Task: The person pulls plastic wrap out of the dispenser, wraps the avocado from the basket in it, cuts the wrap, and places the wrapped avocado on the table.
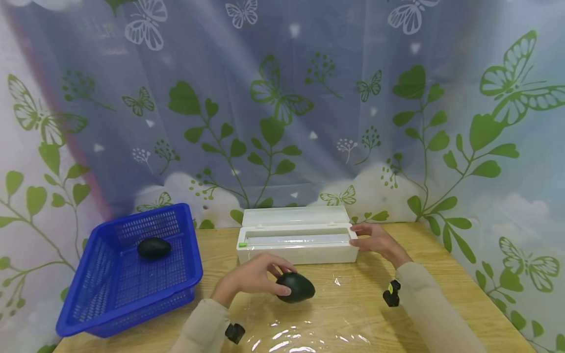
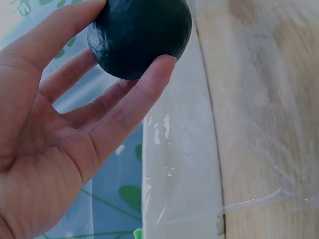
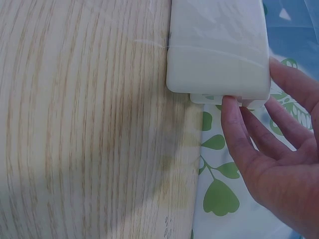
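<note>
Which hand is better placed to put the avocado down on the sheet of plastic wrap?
Left. The left hand already holds the avocado in its fingers, right over the plastic wrap. The right hand rests at the end of the wrap dispenser, apart from the fruit.

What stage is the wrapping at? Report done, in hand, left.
Done: a film sheet lies pulled out over the table; one avocado sits in the blue basket.
In hand: the left hand holds a second avocado on the film; the right hand touches the dispenser.
Left: this avocado is not yet wrapped.
</note>
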`<state>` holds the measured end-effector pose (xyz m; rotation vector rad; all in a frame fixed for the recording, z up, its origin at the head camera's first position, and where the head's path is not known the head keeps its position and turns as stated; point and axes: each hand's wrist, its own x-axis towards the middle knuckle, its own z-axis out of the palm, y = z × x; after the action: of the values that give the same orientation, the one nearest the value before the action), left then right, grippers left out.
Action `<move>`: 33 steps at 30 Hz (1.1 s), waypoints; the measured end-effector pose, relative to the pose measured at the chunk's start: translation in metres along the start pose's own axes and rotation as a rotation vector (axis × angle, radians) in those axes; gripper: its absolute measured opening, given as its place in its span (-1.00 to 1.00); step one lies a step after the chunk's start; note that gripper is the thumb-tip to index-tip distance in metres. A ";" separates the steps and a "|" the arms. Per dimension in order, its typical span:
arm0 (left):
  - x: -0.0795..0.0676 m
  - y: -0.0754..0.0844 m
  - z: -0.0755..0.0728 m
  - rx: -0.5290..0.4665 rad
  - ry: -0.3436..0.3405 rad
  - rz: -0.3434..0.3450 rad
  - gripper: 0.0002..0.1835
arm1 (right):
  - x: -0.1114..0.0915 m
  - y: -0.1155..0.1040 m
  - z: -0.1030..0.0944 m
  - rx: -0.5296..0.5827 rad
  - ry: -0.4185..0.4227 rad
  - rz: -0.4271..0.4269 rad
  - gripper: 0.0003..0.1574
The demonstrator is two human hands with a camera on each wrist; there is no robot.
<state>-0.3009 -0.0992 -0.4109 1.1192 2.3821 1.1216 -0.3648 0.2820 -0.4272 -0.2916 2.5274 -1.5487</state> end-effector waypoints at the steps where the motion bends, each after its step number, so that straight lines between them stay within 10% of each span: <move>1: 0.000 -0.001 0.001 0.006 -0.002 -0.004 -0.54 | 0.000 0.000 0.000 0.001 0.000 0.001 -0.22; 25: 0.008 -0.007 0.032 0.056 -0.046 -0.075 -0.59 | -0.001 0.002 0.000 0.000 0.003 -0.002 -0.21; 33: 0.006 -0.007 0.036 -0.130 -0.051 -0.084 -0.74 | -0.002 -0.001 0.001 -0.003 -0.001 -0.008 -0.21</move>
<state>-0.2895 -0.0779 -0.4392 0.9834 2.2598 1.1856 -0.3623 0.2812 -0.4264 -0.3025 2.5311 -1.5471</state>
